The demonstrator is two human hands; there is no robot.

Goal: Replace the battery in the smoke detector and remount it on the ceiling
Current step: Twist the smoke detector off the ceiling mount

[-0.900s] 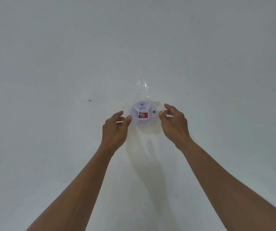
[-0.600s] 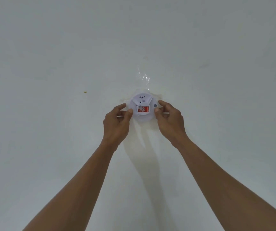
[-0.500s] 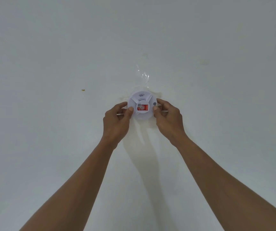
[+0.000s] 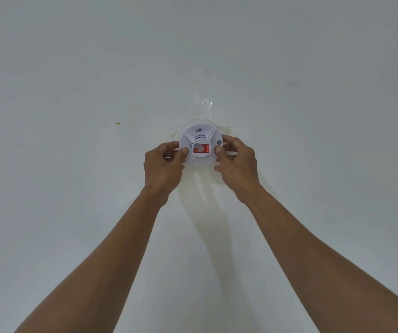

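Note:
A round white smoke detector (image 4: 200, 138) with a red sticker on its face sits against the white ceiling (image 4: 73, 68), near the middle of the view. My left hand (image 4: 163, 168) grips its left rim, thumb on the face. On the opposite rim my right hand (image 4: 237, 168) holds it with thumb and fingers, just below a small grey button. Both arms reach straight up from below. The detector's base is hidden behind its body and my fingers.
A strip of clear tape or plastic (image 4: 202, 99) clings to the ceiling just beyond the detector. Yellowish stains surround the mount. A small brown speck (image 4: 117, 123) marks the ceiling to the left. Shadows of my arms fall below the detector.
Both hands, apart from the detector at first, have closed in on its sides and now grip the rim. The detector sits slightly higher in the view.

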